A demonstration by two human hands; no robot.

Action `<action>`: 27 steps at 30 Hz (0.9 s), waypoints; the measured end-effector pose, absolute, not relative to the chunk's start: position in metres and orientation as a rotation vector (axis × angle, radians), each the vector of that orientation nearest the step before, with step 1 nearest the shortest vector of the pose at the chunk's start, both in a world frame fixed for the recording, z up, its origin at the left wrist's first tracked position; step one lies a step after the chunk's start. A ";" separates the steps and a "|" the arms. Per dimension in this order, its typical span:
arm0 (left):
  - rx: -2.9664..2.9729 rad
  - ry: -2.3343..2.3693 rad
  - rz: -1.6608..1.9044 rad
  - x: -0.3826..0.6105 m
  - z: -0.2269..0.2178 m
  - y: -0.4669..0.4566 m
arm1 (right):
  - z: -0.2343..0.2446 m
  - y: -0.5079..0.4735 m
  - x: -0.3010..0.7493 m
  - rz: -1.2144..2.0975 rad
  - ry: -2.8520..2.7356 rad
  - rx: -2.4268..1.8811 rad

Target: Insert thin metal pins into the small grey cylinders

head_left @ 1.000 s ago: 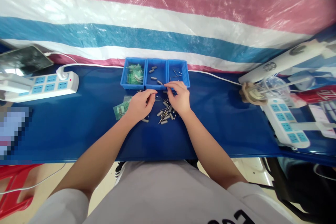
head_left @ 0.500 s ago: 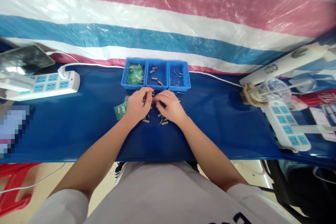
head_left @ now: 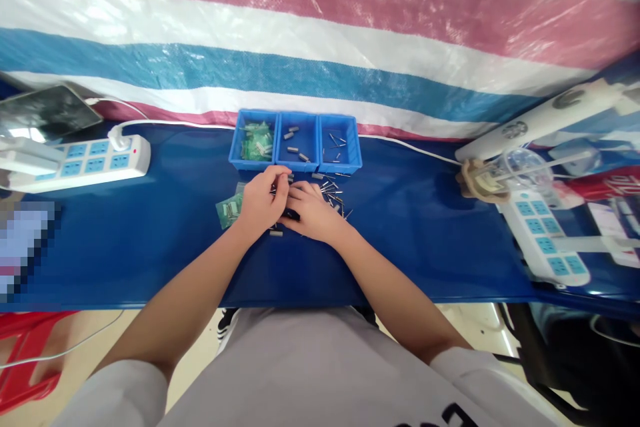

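My left hand [head_left: 261,204] and my right hand [head_left: 311,211] rest close together on the blue table [head_left: 150,240], fingers curled over a heap of small grey metal cylinders and pins [head_left: 333,191]. Both hands pinch at small parts that I cannot name. A single cylinder [head_left: 275,233] lies below my left hand. Small green parts [head_left: 228,208] lie left of my left hand. Just beyond the hands stand three joined blue bins [head_left: 296,161]: green parts in the left one, grey cylinders in the middle one, thin pins in the right one.
A white power strip [head_left: 75,161] with a plugged cable lies at the far left. A second power strip [head_left: 545,240], a clear cup and a white lamp arm [head_left: 540,121] crowd the right side. A striped tarp [head_left: 320,33] hangs behind. A red stool [head_left: 25,353] stands lower left.
My right hand has drawn back from the bins' edge and moved left to meet my left hand over the heap. Loose pins now show uncovered to its right.
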State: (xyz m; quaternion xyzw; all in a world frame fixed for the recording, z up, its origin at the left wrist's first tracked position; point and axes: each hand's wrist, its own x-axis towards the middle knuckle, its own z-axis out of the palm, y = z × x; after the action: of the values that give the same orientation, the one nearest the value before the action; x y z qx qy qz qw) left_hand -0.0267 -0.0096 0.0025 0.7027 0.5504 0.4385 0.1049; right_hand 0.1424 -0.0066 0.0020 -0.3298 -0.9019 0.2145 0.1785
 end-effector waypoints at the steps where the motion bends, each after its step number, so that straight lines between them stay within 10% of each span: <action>1: 2.074 1.620 1.286 -0.027 0.002 -0.009 | 0.002 -0.006 0.143 0.612 -2.541 -0.940; 27: 2.165 1.499 1.217 -0.025 0.004 -0.012 | 0.000 0.002 0.144 0.580 -1.761 -1.024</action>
State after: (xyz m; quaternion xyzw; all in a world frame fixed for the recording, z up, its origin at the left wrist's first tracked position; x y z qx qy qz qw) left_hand -0.0246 -0.0116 0.0037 0.7408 0.5131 0.4165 0.1199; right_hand 0.1436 0.0020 0.0001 -0.4217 -0.7250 0.2388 0.4895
